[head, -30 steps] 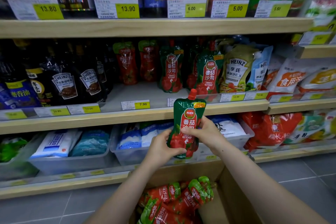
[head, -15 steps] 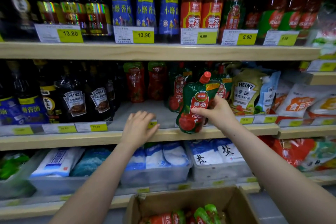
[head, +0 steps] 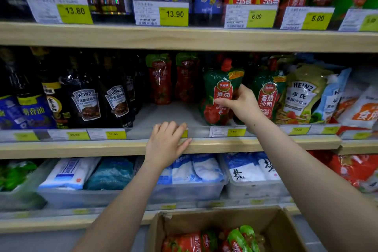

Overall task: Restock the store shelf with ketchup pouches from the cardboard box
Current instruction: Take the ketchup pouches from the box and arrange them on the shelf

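Note:
My right hand (head: 240,103) grips a green and red ketchup pouch (head: 218,92) with a red cap, upright on the middle shelf (head: 167,114). Another pouch of the same kind (head: 268,92) stands just to its right. Two red pouches (head: 159,80) stand at the back of the shelf gap. My left hand (head: 166,143) rests flat, fingers straight, on the shelf's front edge, holding nothing. The cardboard box (head: 282,225) sits below at the bottom, with several ketchup pouches (head: 214,239) inside.
Dark Heinz sauce bottles (head: 86,102) stand left of the gap, Heinz dressing pouches (head: 302,92) to the right. Bottles with price tags (head: 173,13) line the upper shelf. Plastic bins of white bags (head: 192,174) fill the shelf below.
My right hand carried the pouch up from over the box and onto the middle shelf. My left hand let go of it and settled on the shelf edge.

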{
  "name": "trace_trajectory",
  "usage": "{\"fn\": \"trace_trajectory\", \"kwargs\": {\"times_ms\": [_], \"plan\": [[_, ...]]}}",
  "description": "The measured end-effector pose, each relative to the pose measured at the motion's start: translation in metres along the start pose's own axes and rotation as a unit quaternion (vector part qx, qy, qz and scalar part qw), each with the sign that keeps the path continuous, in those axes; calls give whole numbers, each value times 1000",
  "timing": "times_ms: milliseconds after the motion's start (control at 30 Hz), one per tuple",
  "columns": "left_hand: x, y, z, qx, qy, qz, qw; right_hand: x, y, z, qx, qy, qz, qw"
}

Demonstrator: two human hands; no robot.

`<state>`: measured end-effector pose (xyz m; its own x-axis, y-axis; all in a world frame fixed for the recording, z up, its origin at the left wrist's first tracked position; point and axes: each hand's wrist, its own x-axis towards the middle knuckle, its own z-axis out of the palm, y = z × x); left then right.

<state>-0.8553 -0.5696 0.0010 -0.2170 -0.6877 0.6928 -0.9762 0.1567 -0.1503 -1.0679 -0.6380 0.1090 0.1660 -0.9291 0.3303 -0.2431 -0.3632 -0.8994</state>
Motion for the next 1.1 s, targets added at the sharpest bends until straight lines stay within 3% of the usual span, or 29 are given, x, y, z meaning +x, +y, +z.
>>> {"fn": "trace_trajectory", "kwargs": {"times_ms": [267, 433, 533, 733, 1100], "plan": [[0, 1, 3, 0, 17, 1, 1000, 8, 16, 6, 21, 2, 66, 998], [0, 2, 1, 10, 16, 1, 1000, -7, 19, 10, -161, 18, 112, 980], [0, 2, 0, 7, 19, 1, 1000, -9, 17, 22, -214, 57, 142, 965], [0, 2, -1, 6, 21, -4, 1000, 2, 23, 36, -188, 112, 147, 964], [-2, 0, 6, 26, 44, 11, 999, 28, 37, 38, -162, 125, 157, 966]]}}
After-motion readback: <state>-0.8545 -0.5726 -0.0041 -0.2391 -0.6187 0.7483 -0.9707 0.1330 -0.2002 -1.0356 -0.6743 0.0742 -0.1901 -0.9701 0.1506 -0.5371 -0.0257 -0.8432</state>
